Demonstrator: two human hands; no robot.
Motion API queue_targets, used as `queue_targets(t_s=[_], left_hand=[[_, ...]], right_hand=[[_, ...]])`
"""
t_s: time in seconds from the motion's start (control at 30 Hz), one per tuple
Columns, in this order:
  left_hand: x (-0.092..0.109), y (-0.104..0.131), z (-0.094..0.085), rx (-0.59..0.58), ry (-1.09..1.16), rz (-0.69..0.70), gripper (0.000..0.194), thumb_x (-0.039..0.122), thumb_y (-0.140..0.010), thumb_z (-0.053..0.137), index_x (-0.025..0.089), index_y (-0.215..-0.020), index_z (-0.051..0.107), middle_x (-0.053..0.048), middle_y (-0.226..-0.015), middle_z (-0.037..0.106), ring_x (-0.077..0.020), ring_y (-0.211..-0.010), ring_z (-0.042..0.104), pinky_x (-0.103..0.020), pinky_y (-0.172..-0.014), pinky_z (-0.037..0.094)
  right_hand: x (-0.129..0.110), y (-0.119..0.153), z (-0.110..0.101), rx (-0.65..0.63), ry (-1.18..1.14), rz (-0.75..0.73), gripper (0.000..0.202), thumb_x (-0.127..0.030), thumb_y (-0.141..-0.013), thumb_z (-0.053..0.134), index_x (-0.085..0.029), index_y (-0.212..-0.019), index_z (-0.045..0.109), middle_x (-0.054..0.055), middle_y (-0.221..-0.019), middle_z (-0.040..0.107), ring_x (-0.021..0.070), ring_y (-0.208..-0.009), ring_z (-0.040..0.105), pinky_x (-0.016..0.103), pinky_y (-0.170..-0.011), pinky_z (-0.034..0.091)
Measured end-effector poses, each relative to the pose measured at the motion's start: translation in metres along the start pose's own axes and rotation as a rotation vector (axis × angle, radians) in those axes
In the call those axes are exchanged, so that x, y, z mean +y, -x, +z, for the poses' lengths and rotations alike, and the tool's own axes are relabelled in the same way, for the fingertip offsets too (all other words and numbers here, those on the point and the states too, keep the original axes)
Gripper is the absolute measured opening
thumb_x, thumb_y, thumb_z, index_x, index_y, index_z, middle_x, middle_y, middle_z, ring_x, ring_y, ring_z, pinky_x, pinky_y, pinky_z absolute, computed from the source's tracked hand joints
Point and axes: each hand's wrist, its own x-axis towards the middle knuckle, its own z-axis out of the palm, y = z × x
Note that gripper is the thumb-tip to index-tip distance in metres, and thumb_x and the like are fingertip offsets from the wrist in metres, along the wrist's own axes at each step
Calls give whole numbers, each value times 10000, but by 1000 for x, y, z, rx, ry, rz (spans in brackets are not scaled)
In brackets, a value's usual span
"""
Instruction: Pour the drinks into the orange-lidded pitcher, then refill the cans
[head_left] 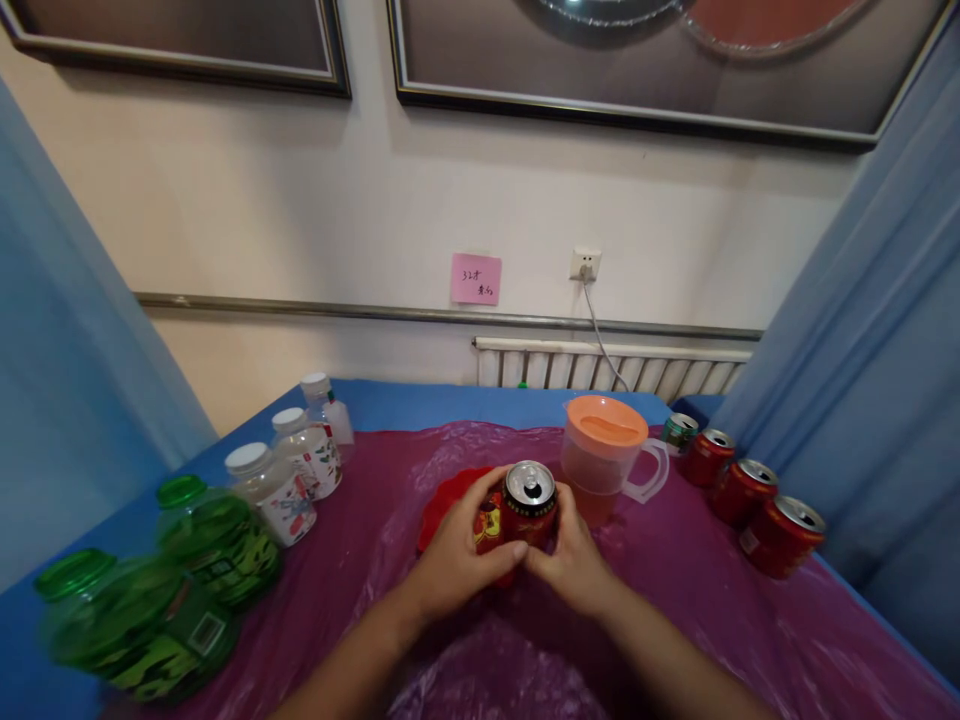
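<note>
A dark red can [529, 500] with its top opened stands upright between my two hands, near the middle of the view. My left hand [463, 545] is wrapped round its left side, the thumb across the front. From the right, my right hand [574, 555] curls its fingers round the same can. Under and behind my left hand lies a red dish [444, 503], mostly hidden by the hands and can. Just behind my right hand is a clear jug [592, 467] with an orange lid and some liquid low inside.
On the left stand green bottles [139, 625] and white-capped bottles [279, 500]. Several cans [780, 540] line the right side. Purple plastic sheeting [360, 560] covers the blue table. Blue curtains [862, 350] hang at both sides; a radiator [675, 370] is behind.
</note>
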Motion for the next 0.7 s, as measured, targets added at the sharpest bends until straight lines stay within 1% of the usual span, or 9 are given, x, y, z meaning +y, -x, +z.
queue_targets(t_s=[0.07,0.17,0.27,0.33,0.43,0.53,0.6,0.67,0.7], left_hand=[[-6,-2,-10,-61,109,-19,769,353,-777,800,200,-1458,478,-157,-1511,538,-340,-1392,523,-492,-1177,409],[-10,-5,-18,-81,175,-54,809,411,-753,836,185,-1452,498,-157,-1485,569,-349,-1392,525,-493,-1182,404],[-16,-7,-19,-89,193,-59,822,447,-715,860,178,-1422,539,-150,-1430,620,-353,-1349,565,-490,-1161,429],[-23,-7,-20,-37,168,-53,795,430,-686,872,176,-1376,571,-148,-1402,641,-348,-1311,595,-484,-1146,443],[-36,-7,-21,144,79,-63,753,377,-650,874,168,-1314,587,-155,-1346,670,-338,-1253,631,-482,-1122,464],[-45,-6,-23,287,-28,-78,725,332,-633,864,173,-1285,588,-145,-1290,692,-321,-1205,656,-476,-1084,497],[-49,-5,-24,330,-95,-76,707,314,-642,856,190,-1285,590,-128,-1283,695,-306,-1191,665,-471,-1069,510],[-52,-5,-24,358,-158,-59,684,306,-667,847,205,-1294,591,-118,-1288,693,-298,-1195,665,-476,-1070,509],[-54,-4,-24,367,-190,-43,673,303,-680,843,210,-1297,592,-116,-1293,692,-298,-1201,663,-481,-1075,504]], right_hand=[[0,-4,-2,-100,-144,-5,744,-449,-750,858,-242,-1343,459,122,-1370,616,284,-1263,590,447,-1081,465],[2,-9,1,-251,-323,1,761,-474,-782,843,-251,-1408,471,120,-1440,585,293,-1316,566,469,-1122,432],[5,-9,5,-298,-364,-5,723,-459,-823,814,-258,-1439,495,112,-1448,591,297,-1334,560,486,-1143,410],[8,-8,7,-263,-323,-22,690,-429,-837,805,-265,-1440,514,107,-1457,588,296,-1340,556,485,-1144,409],[16,-6,9,-144,-217,-35,635,-392,-857,780,-264,-1427,532,118,-1441,597,292,-1306,581,457,-1077,476],[26,-3,10,-25,-113,-26,492,-358,-900,716,-257,-1361,576,114,-1341,650,264,-1215,635,397,-981,532],[33,-1,10,41,-49,-43,363,-321,-943,645,-256,-1299,611,99,-1259,678,232,-1148,661,366,-960,536],[38,0,9,87,24,-102,247,-274,-985,554,-254,-1207,661,88,-1193,692,209,-1111,668,350,-968,524],[40,0,8,93,63,-140,230,-246,-996,513,-253,-1150,683,85,-1171,695,201,-1106,666,346,-979,513]])
